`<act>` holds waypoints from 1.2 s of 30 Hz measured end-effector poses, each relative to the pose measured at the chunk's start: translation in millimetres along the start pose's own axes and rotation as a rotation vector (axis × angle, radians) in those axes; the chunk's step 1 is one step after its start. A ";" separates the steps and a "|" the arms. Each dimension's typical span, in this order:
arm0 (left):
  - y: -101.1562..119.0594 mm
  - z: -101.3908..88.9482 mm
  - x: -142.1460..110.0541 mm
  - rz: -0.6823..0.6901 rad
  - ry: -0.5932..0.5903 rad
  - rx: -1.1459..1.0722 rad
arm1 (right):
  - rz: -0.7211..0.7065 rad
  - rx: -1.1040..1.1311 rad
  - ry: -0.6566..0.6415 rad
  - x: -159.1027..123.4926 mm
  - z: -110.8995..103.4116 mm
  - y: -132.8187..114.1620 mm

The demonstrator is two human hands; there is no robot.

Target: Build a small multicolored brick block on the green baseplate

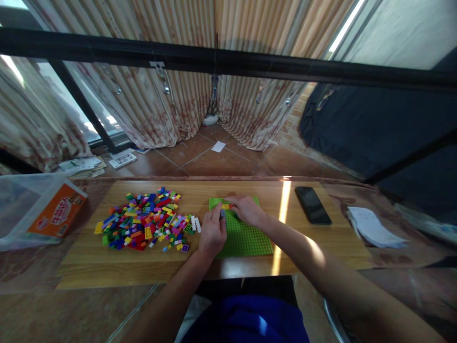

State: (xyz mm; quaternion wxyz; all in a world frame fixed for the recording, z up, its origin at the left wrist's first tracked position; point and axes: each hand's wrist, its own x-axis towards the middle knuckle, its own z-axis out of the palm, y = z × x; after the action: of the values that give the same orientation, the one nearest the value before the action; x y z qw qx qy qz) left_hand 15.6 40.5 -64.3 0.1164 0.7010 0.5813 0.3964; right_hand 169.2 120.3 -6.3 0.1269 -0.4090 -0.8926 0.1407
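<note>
The yellow brick (225, 206) sits at the far left part of the green board (246, 241), tucked between the two hands, with a bit of red just to its right and a greyish-blue piece (223, 214) close by on the near side. From where I stand, the left hand (213, 232) has its fingers bent and close together beside that piece; I can't tell whether it grips it or only steadies it. The right hand (246, 209) reaches over from the right, fingers curled down by the red, their tips too hidden for me to say what they hold. To seat a brick well here, I'd line its edges up with the rows of studs, then press straight down with a fingertip over the middle, while the other hand braces the board and its neighbours so nothing tilts. The board lies near the middle of the wooden table (339, 247); left of it stand white bricks (195, 224), then the loose coloured heap (143, 219), handy for the left hand. The phone (313, 205) lies well apart, at the right.
</note>
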 end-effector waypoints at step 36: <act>26.7 35.6 63.9 0.401 -0.535 -0.115 | 0.724 0.504 0.630 -217.7 15.7 8.7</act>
State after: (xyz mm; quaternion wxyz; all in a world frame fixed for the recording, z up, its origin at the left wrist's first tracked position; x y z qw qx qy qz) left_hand 60.1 101.1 -44.2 0.2238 0.8728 0.3575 0.2454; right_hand 307.7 -43.4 -48.3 0.4261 -0.6698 -0.5518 0.2557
